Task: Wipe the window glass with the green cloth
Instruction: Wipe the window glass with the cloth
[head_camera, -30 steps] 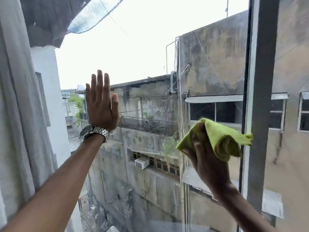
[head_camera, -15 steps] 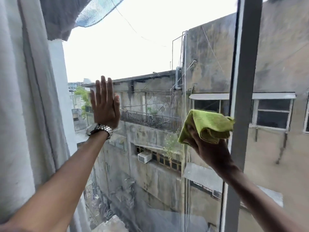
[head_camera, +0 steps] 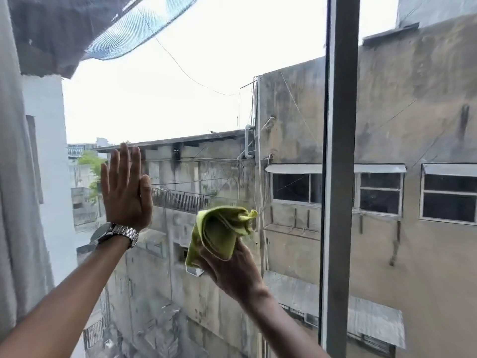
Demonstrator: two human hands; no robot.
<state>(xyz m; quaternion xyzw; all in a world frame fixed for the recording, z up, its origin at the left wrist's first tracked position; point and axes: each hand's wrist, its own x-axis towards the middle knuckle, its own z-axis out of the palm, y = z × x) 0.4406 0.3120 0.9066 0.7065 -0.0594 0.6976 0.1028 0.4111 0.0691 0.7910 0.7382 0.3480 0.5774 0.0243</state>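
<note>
The window glass (head_camera: 206, 104) fills the view, with old buildings visible through it. My left hand (head_camera: 125, 188) lies flat on the pane at the left, fingers straight and pointing up, a metal watch on its wrist. My right hand (head_camera: 232, 270) holds the bunched green cloth (head_camera: 219, 232) against the glass low in the middle, left of the window's upright grey frame bar (head_camera: 340, 177). The fingers under the cloth are hidden.
A pale curtain (head_camera: 15, 202) hangs along the left edge. A second pane (head_camera: 418, 125) lies right of the frame bar. A blue mesh awning (head_camera: 134, 27) hangs outside at the top left.
My right hand with the cloth has slid left and downward, away from the frame bar. The view has shifted, and my left hand stays flat on the glass.
</note>
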